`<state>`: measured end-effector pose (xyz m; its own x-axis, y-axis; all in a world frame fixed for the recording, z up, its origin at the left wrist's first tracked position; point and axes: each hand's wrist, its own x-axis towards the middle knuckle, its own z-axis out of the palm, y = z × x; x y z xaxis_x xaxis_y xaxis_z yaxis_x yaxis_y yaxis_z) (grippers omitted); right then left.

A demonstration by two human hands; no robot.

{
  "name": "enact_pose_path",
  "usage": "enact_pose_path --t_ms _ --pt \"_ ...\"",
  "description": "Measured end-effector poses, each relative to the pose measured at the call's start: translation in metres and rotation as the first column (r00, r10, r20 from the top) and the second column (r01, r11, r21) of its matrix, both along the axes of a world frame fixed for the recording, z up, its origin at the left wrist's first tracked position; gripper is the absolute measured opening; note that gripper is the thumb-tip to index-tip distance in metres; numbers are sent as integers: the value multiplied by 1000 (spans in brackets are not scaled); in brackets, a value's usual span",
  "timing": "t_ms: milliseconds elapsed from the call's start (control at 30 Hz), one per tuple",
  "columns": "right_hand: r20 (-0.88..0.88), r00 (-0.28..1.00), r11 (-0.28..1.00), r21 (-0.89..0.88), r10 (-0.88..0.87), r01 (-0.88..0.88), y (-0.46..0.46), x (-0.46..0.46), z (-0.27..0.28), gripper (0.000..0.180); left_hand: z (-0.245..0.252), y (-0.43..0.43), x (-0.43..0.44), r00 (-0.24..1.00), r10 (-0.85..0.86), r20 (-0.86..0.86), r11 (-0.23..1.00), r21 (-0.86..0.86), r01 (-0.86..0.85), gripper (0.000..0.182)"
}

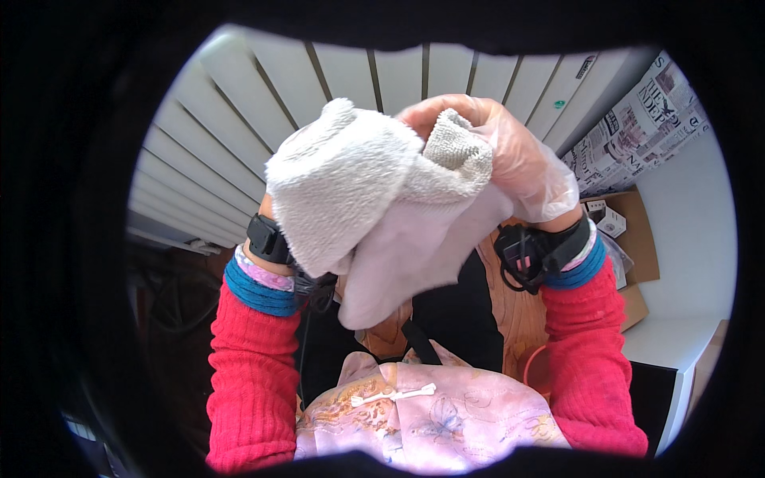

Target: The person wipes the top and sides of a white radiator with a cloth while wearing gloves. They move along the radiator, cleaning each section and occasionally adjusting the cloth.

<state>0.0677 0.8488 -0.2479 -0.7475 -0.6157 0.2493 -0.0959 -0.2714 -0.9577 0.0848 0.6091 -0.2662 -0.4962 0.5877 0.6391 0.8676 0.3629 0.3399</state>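
A pale grey-white terry cloth (346, 173) is bunched up in the air in front of the radiator. My right hand (514, 143), in a clear thin plastic glove, grips its folded right end with the fingers curled behind it. The cloth covers my left hand (267, 206); only a bit near the wrist shows, so its fingers are hidden. Below the terry folds hangs a smoother, pinkish-white part (412, 251); I cannot tell whether it is the same cloth or a second one.
A white ribbed radiator (400, 74) stands ahead. To the right are newspaper-print wall covering (639, 125) and an open cardboard box (642, 239) with small white boxes. An orange-red round container (536, 367) is partly behind my right sleeve. Wooden floor (520, 305) shows below; black straps and cords circle both wrists.
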Motion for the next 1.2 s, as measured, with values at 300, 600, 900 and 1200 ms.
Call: enact_pose_path --t_ms 300,600,900,1200 --pt "-3 999 998 37 -50 50 -10 0 -15 67 25 5 -36 402 -599 693 784 611 115 40" --pt "238 959 980 -86 -155 179 -6 -11 -24 35 22 -1 -40 520 -493 697 814 580 -7 49" --pt "322 873 857 -249 -366 451 2 -21 -33 24 -17 4 11 415 -392 821 879 467 -95 49" --pt "358 857 852 -235 -371 467 -12 -15 -40 24 -45 35 6 647 -229 727 930 360 -75 37"
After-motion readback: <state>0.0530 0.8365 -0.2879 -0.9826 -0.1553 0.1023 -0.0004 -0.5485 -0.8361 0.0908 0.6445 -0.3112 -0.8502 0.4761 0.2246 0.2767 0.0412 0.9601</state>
